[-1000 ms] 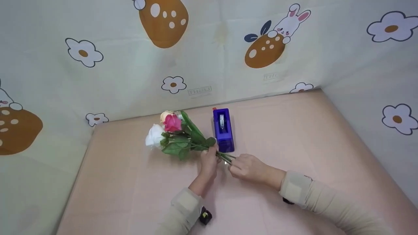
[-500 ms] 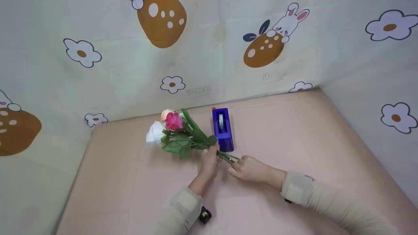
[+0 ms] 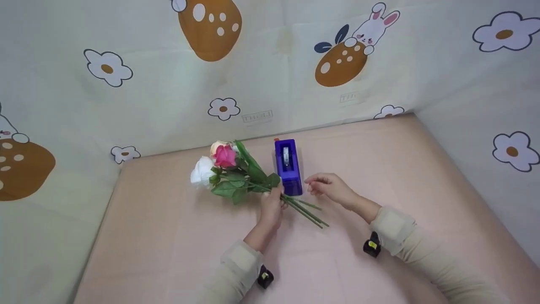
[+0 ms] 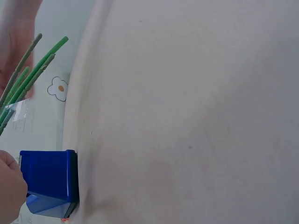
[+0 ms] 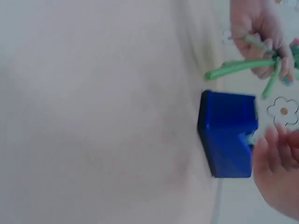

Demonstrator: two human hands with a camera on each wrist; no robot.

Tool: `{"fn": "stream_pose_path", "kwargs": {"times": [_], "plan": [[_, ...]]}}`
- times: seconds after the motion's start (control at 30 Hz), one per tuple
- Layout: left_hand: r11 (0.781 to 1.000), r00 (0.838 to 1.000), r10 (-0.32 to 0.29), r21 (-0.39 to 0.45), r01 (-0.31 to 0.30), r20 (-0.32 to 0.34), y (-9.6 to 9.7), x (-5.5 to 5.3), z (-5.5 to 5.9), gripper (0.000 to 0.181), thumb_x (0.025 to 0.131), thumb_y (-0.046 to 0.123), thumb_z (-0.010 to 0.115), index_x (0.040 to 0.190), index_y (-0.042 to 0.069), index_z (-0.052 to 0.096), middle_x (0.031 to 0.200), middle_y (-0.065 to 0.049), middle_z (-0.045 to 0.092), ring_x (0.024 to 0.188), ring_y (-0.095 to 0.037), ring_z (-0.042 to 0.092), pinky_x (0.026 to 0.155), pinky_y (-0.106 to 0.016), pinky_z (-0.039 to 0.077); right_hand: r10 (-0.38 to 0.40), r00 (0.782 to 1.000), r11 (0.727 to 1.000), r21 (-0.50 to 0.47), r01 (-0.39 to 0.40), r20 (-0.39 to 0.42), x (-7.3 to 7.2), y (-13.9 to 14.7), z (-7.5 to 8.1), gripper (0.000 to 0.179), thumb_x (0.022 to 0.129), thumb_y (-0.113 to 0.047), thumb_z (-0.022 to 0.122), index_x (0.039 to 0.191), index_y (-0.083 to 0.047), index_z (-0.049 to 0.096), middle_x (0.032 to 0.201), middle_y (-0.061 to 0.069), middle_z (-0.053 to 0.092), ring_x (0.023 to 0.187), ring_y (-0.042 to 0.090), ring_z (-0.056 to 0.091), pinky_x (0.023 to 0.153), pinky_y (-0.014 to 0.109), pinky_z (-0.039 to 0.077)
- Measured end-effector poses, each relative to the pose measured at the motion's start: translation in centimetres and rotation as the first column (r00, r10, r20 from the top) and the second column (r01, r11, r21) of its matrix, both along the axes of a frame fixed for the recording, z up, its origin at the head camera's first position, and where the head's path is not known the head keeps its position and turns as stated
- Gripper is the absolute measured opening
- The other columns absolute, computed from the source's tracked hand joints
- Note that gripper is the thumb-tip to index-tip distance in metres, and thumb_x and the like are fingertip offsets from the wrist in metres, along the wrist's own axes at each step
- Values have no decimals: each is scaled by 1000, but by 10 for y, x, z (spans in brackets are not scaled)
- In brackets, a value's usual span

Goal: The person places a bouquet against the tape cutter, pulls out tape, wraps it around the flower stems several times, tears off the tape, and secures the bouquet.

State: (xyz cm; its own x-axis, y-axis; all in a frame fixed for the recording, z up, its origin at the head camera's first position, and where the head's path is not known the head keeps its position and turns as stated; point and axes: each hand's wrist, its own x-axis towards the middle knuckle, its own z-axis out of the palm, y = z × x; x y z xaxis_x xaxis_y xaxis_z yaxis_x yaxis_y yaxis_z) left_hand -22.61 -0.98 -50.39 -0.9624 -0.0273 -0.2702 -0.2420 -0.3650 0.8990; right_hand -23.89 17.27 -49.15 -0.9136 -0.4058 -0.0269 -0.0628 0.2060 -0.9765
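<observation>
My left hand [image 3: 271, 209] grips a bunch of flowers by the stems [image 3: 310, 214], which stick out past the fist to the lower right. At its other end are a white rose [image 3: 202, 171], a pink rose [image 3: 224, 156] and a cream rose [image 3: 216, 146], with green leaves [image 3: 223, 188] below them. A strip of clear tape [image 4: 19, 111] lies across the stems in the left wrist view. Beside the blue tape dispenser [image 3: 291, 185], my right hand [image 3: 335, 190] hovers with loosely bent fingers, holding nothing. The left fingers' far side is hidden in the head view.
A pale pink cloth covers the table [image 3: 379, 160]. Behind it rises a patterned curtain [image 3: 270, 76], close to the dispenser's far end. Black wrist cameras hang under both sleeves [image 3: 394, 228].
My right hand has let go of the stem ends and moved up and right, next to the tape dispenser. The left hand still grips the bunch in nearly the same place.
</observation>
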Motion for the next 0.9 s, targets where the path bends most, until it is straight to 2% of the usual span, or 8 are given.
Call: {"fn": "stream_pose_path", "kwargs": {"times": [0.03, 0.07, 0.17, 0.23, 0.33, 0.47, 0.67, 0.9], "plan": [[1000, 1000, -4, -2, 4, 1, 1, 0, 0, 35, 95, 23, 49, 61, 13, 43, 48, 7, 33, 43, -3, 28, 45, -18, 26, 66, 989, 997, -36, -61, 132, -2, 1, -3, 30, 95, -13, 47, 111, 11, 56, 86, 1, 64, 75, 8, 59, 76, 29, 51], [1000, 1000, -6, -5, 6, 4, 1, -1, 0, 36, 95, 23, 49, 61, 13, 43, 48, 7, 33, 43, -3, 29, 45, -19, 26, 139, 958, 989, -86, -121, 250, -4, 1, -6, 32, 96, -14, 46, 114, 12, 55, 89, 4, 66, 79, 10, 62, 80, 33, 51], [999, 1000, -31, 15, 31, -6, 3, -1, 0, 36, 96, 21, 47, 61, 12, 43, 48, 6, 34, 42, -3, 29, 44, -19, 25, 315, 819, 947, -216, -238, 479, -6, -2, -15, 38, 97, -19, 43, 119, 11, 51, 93, 9, 68, 81, 16, 65, 83, 37, 50], [998, 998, -53, 31, 53, -20, 3, -2, 0, 36, 96, 20, 46, 62, 11, 43, 48, 5, 34, 42, -4, 29, 44, -19, 24, 383, 739, 921, -292, -258, 554, -6, -6, -21, 41, 98, -21, 42, 123, 11, 48, 94, 13, 68, 80, 19, 66, 79, 37, 52], [996, 995, -86, 26, 87, -42, 1, -2, 0, 35, 97, 19, 45, 62, 11, 43, 48, 5, 35, 41, -5, 30, 43, -20, 24, 439, 680, 896, -340, -284, 588, -6, -11, -27, 45, 98, -23, 41, 128, 10, 42, 92, 13, 67, 75, 18, 67, 72, 33, 54], [992, 990, -122, 24, 124, -68, -1, 0, 7, 38, 97, 19, 44, 60, 11, 41, 47, 5, 35, 41, -5, 30, 43, -20, 26, 499, 656, 863, -389, -321, 566, -8, -14, -31, 44, 97, -18, 42, 132, 9, 38, 93, 13, 67, 67, 14, 65, 63, 25, 53], [989, 989, -130, 67, 134, -66, -1, -5, -4, 41, 97, 23, 45, 58, 12, 39, 44, 5, 34, 38, -6, 29, 40, -21, 25, 511, 676, 853, -405, -328, 530, -9, -15, -33, 48, 95, -25, 48, 134, 2, 41, 101, 12, 67, 61, 7, 59, 49, 16, 47], [988, 984, -148, 39, 153, -100, -1, -7, -5, 40, 97, 22, 45, 59, 12, 39, 46, 6, 35, 39, -6, 31, 40, -20, 26, 495, 695, 857, -424, -292, 522, -8, -16, -35, 44, 93, -20, 51, 133, -2, 44, 104, 9, 66, 66, 8, 58, 55, 18, 48]]}}
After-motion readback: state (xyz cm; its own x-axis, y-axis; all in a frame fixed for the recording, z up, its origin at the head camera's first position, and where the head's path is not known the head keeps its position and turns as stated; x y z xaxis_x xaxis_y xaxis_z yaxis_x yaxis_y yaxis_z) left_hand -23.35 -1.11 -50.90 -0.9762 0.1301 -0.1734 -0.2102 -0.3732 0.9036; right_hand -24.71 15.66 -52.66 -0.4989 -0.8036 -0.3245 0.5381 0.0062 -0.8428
